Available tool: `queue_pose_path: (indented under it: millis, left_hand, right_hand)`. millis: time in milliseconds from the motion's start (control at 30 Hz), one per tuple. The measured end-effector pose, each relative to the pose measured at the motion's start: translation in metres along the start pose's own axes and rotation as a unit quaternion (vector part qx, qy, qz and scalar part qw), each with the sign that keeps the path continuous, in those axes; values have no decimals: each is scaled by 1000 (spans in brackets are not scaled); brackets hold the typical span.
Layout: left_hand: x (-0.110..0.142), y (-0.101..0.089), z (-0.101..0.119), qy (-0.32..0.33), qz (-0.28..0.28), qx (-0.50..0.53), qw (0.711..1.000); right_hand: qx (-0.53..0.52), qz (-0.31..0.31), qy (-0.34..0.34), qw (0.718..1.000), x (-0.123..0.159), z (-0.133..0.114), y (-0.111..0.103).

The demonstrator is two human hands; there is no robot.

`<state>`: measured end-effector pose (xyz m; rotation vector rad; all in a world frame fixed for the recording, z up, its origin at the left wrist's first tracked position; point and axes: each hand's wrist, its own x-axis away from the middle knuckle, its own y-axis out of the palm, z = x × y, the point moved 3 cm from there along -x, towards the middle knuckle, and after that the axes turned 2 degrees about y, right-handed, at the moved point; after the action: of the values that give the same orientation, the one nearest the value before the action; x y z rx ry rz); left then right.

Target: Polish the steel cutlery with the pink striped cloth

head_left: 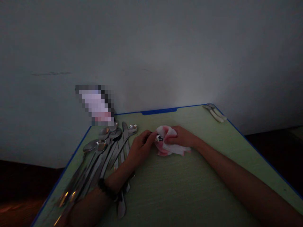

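My left hand [140, 148] is closed round the handle of a metal utensil [159, 137], whose shiny end pokes out toward the right. My right hand [181, 137] is closed on a white and pink cloth [169, 148], bunched round that end of the utensil. Both hands rest on the pale green table [189, 189] near its middle. The scene is dim, so I cannot make out what kind of utensil it is.
Several metal spoons [104, 151] lie in a loose row on the left of the table, partly under my left forearm. Two white-handled utensils [216, 114] lie at the far right corner. A blurred object [96, 104] stands at the back left. A plain wall rises behind.
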<state>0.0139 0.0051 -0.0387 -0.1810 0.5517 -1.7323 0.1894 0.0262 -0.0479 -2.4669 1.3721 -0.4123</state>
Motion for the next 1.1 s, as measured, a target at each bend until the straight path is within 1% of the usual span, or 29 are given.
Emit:
queue_pose_path:
  millis: [167,367,533,733,900,1000,1100]
  left_hand:
    - [1,-1,3,8,-16,-25,1000]
    - [1,0,1,9,-27,-34,999]
    - [1,-1,2,7,-26,-31,999]
    - [2,1,1,-7,-29,-5,1000]
    - [3,4,3,-62,-32,74,995]
    - [2,5,1,-67,-27,61,996]
    - [1,3,-2,-54,-17,33,998]
  right_hand:
    - [2,-13,15,1000,1,-2,1]
    - [12,-9,20,1000,1,-5,1]
    - [19,-2,16,1000,1,-5,1]
    - [20,2,10,1000,2,-2,0]
    - [24,0,9,1000,3,-4,-1]
    - [33,-1,6,999,3,-4,-1]
    - [48,1,3,999,2,-3,0]
